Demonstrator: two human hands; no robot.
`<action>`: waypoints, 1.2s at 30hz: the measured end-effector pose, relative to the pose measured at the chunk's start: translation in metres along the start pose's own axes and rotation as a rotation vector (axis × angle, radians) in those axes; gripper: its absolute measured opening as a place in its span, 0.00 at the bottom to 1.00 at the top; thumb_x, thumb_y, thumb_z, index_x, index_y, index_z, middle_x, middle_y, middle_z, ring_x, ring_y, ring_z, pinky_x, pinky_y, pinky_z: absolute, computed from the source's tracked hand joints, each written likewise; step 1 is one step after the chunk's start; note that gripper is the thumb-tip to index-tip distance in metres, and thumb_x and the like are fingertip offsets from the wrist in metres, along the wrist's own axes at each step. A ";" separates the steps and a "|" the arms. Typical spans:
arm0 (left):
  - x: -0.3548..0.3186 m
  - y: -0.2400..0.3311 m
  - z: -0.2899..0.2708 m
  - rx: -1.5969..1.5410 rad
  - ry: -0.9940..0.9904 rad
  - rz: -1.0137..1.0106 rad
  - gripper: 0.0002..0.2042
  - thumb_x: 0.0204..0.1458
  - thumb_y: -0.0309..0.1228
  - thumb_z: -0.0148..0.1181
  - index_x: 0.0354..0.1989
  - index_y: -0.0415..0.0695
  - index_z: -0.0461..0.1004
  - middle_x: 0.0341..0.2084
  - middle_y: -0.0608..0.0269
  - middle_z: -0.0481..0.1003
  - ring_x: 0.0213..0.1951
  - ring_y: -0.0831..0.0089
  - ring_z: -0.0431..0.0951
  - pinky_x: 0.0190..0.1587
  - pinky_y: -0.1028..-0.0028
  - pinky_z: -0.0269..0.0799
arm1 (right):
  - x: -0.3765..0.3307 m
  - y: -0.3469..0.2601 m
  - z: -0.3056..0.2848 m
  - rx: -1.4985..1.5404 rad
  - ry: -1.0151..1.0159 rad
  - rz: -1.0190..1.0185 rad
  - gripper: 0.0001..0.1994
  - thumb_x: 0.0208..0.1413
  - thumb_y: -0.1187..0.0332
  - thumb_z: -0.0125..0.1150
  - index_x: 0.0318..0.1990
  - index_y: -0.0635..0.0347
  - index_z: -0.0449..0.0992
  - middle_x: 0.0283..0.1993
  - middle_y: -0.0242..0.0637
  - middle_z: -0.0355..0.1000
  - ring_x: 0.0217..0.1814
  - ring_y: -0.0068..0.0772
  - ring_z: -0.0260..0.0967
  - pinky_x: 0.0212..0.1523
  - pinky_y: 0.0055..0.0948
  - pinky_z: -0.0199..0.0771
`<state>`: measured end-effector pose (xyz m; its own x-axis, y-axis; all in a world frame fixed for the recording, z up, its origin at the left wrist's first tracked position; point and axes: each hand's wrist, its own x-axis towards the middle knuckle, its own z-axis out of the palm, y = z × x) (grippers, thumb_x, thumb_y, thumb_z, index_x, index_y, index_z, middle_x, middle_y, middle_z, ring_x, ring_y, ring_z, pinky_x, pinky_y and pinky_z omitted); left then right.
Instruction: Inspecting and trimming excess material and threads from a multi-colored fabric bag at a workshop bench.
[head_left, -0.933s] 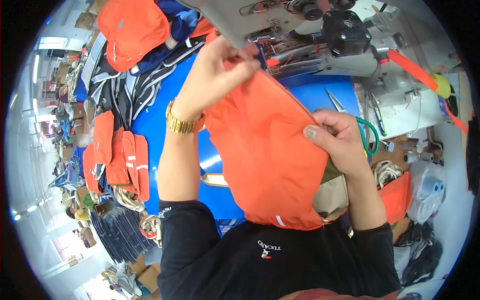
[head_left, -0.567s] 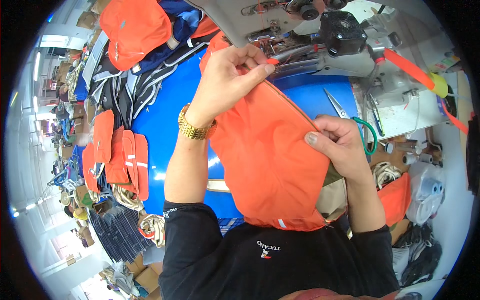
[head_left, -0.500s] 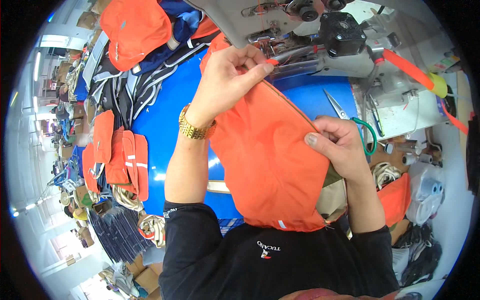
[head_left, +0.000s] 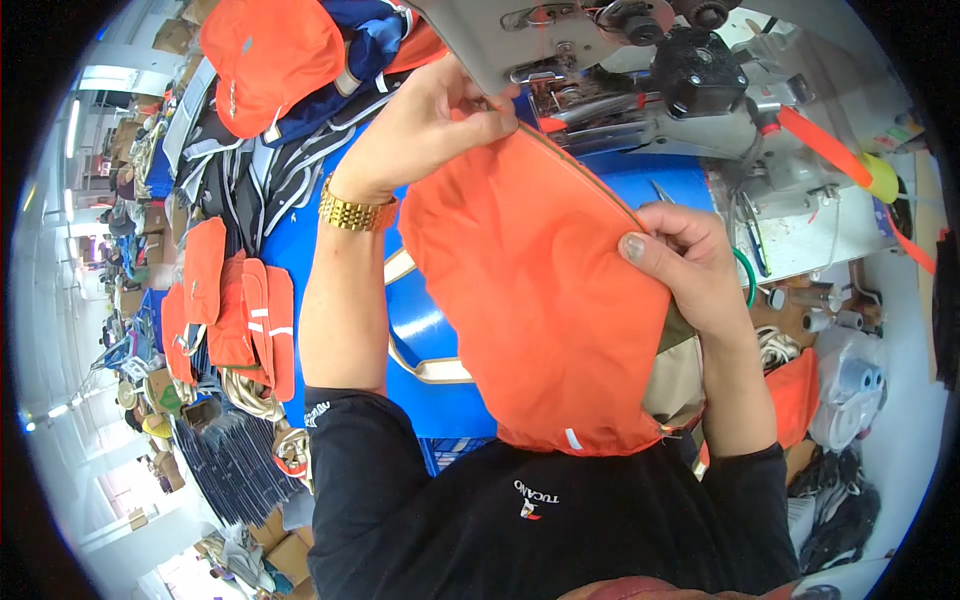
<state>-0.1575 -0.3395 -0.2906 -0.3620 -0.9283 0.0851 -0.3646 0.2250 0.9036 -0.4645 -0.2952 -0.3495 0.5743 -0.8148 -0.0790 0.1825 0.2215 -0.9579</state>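
An orange fabric bag (head_left: 545, 290) hangs down in front of me, its upper edge stretched slantwise between my two hands. My left hand (head_left: 432, 125), with a gold watch at its wrist, pinches the far-left end of that edge, just below the head of the sewing machine (head_left: 560, 45). Lower down on the right, my right hand (head_left: 690, 262) grips the same edge, thumb on the orange cloth. A beige strap (head_left: 442, 371) loops out on the bag's left side. Beige lining (head_left: 676, 385) shows under my right wrist.
Green-handled scissors (head_left: 745, 278) lie right of the bag, partly behind my right hand. Orange pieces (head_left: 235, 310) hang at the blue table's left edge. Orange and dark bags (head_left: 270, 65) are heaped at the back left. Orange tape (head_left: 820, 142) runs by the machine on the right.
My left hand has moved left and slightly up with the bag's edge. My right hand has moved a little up and right, covering more of the scissors. More of the beige strap shows.
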 end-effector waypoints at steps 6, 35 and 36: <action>0.009 -0.002 0.003 0.003 0.070 0.009 0.11 0.58 0.25 0.64 0.48 0.35 0.77 0.39 0.63 0.79 0.44 0.75 0.77 0.52 0.71 0.75 | 0.005 0.003 0.006 0.066 0.025 -0.016 0.06 0.62 0.75 0.67 0.44 0.67 0.83 0.37 0.26 0.79 0.35 0.09 0.72 0.37 0.15 0.72; -0.084 0.022 0.098 0.488 0.309 0.234 0.45 0.41 0.45 0.80 0.69 0.43 0.66 0.72 0.44 0.60 0.74 0.40 0.55 0.73 0.46 0.52 | 0.030 0.016 0.036 0.184 0.101 -0.204 0.15 0.65 0.74 0.64 0.57 0.68 0.78 0.43 0.30 0.81 0.42 0.12 0.75 0.44 0.16 0.75; -0.102 0.030 0.120 0.581 0.284 0.166 0.44 0.41 0.40 0.80 0.70 0.46 0.66 0.73 0.42 0.57 0.75 0.36 0.52 0.73 0.42 0.50 | 0.030 0.020 0.034 0.188 0.105 -0.202 0.15 0.65 0.74 0.64 0.57 0.68 0.78 0.43 0.30 0.81 0.42 0.12 0.75 0.44 0.16 0.75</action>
<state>-0.2346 -0.2022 -0.3222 -0.2422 -0.8918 0.3822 -0.7555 0.4205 0.5024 -0.4164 -0.2973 -0.3613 0.4277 -0.9011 0.0708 0.4349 0.1365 -0.8901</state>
